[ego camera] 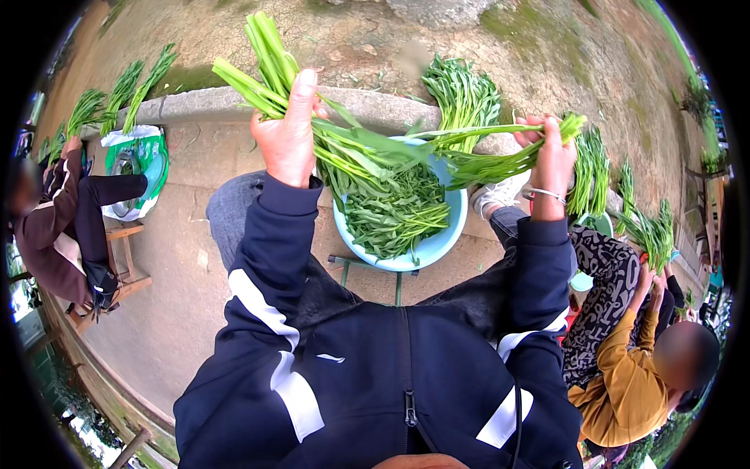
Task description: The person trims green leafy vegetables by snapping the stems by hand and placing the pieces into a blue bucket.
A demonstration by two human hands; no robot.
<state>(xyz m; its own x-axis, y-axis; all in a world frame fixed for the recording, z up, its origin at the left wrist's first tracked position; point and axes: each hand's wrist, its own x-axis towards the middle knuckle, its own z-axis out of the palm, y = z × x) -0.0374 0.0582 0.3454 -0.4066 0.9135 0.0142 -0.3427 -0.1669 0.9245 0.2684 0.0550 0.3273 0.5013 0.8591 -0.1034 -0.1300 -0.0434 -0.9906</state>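
Observation:
My left hand (290, 126) grips a thick bundle of long-stemmed leafy greens (266, 58), which look like water spinach. The pale cut stem ends point up and to the left, while the leaves droop over a light blue plastic basin (460, 220). A thinner bunch of the same greens (498, 167) is held in my right hand (548, 146), to the right above the basin's rim. Its stem ends stick out past my fingers, and its leafy ends reach back toward the left bundle. Loose leaves and thin stems (398, 214) lie inside the basin, between my knees.
A pile of greens (463, 99) lies beyond the basin by a stone kerb (357, 108). More bunches (589, 170) rest at the right. Seated people work with greens on both sides, one in a brown jacket (53, 234), another in a mustard top (621, 381). Green metal legs (398, 287) show below the basin.

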